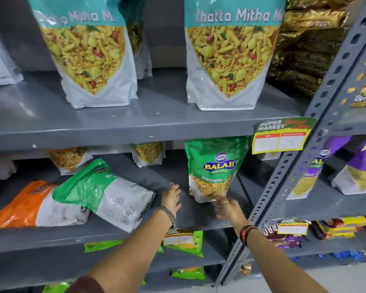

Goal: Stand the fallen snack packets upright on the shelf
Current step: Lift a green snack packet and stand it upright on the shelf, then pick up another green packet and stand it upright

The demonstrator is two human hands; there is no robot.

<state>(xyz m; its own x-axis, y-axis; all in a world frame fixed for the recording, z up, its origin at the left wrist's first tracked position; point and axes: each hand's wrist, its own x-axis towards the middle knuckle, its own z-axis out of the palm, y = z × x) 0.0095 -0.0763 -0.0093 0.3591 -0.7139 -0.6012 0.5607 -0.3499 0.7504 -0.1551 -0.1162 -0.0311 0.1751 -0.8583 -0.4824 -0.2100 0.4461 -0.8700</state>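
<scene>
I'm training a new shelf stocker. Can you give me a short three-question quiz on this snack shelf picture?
1. True or false: the green Balaji Ratlami sev packet by the right hand stands upright.
2. Which packet lies on top: (a) the flat orange-and-white plastic packet, or (b) the fallen green-and-white plastic packet?
3. What does the left hand rest on?

Key: 1 true. 2 b. 3 the bare grey metal shelf, holding nothing.
</scene>
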